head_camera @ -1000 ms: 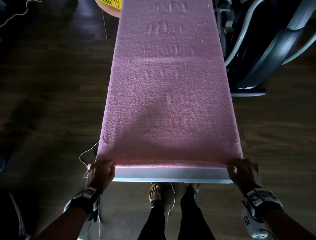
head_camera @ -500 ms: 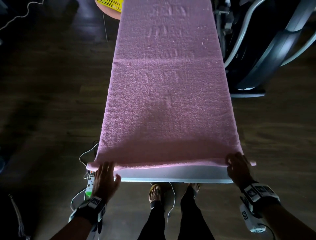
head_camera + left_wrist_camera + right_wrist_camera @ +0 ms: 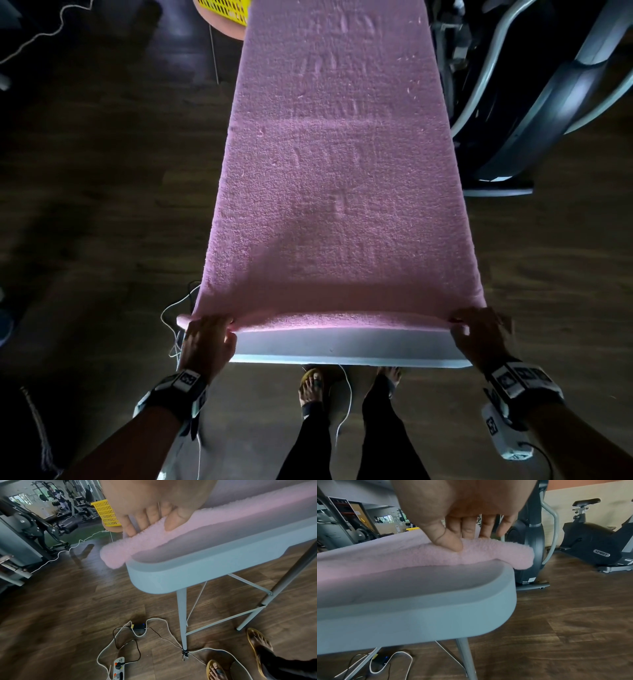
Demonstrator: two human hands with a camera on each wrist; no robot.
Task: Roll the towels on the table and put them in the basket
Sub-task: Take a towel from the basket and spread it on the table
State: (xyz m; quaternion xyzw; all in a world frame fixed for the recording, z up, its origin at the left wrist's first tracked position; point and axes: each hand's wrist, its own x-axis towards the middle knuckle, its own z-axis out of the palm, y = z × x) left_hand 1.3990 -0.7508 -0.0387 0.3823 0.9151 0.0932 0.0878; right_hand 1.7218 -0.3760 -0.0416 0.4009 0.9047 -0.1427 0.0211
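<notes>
**K:** Head cam: we've got the pink towel (image 3: 339, 192) laid flat lengthwise down the table (image 3: 342, 347), covering nearly all of it. Only a bare strip of tabletop shows at the near edge.

**M:** Hands?

**K:** Left hand (image 3: 207, 342) on the near-left corner, right hand (image 3: 481, 334) on the near-right. Near hem's turned up into a thin fold btwn them.

**M:** Grip state?

**K:** L wrist cam: fingers (image 3: 145, 519) curled over the hem, thumb on the near side, so pinching the towel. Corner tip sticks out past the table's left side. R wrist cam: thumb (image 3: 448, 539) pressed on the hem, fingers behind it, same pinch. Corner overhangs the right side.

**M:** Basket?

**K:** Yellow basket (image 3: 224, 12) at the far-left end, on a pinkish round stool (image 3: 222, 29), well apart from both hands. We can't see inside it.
</notes>
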